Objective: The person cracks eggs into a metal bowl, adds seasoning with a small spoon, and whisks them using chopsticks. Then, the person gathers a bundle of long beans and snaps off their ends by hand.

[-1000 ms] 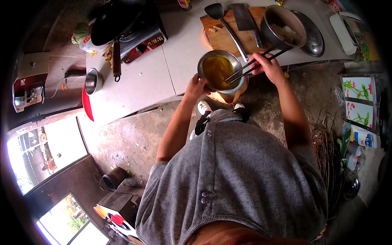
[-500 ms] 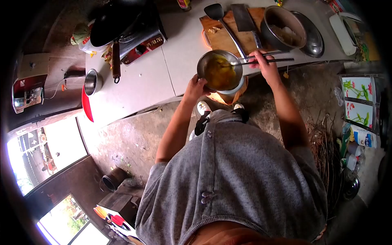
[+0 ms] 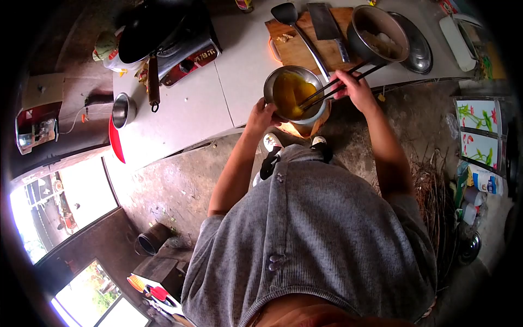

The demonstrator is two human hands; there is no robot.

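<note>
My left hand (image 3: 262,116) grips the near-left rim of a metal bowl (image 3: 271,86), which is tilted a little. Yellow beaten egg (image 3: 291,94) lies in the bowl. Dark chopsticks (image 3: 325,92) are closed in my right hand (image 3: 354,90), their tips dipping into the egg near the bowl's front side. Just beyond the bowl, a black spatula (image 3: 308,43) rests with its handle pointing toward me.
A cleaver (image 3: 325,24) lies on a wooden cutting board (image 3: 283,52). To its right stand a deep pot (image 3: 357,41) and a lid (image 3: 419,52). On the left are a wok (image 3: 141,41) on a stove (image 3: 190,64) and a small metal bowl (image 3: 123,110).
The chopsticks have swung from nearly level to a steep slant, and their tips have moved toward the bowl's near side. My left hand stays on the bowl.
</note>
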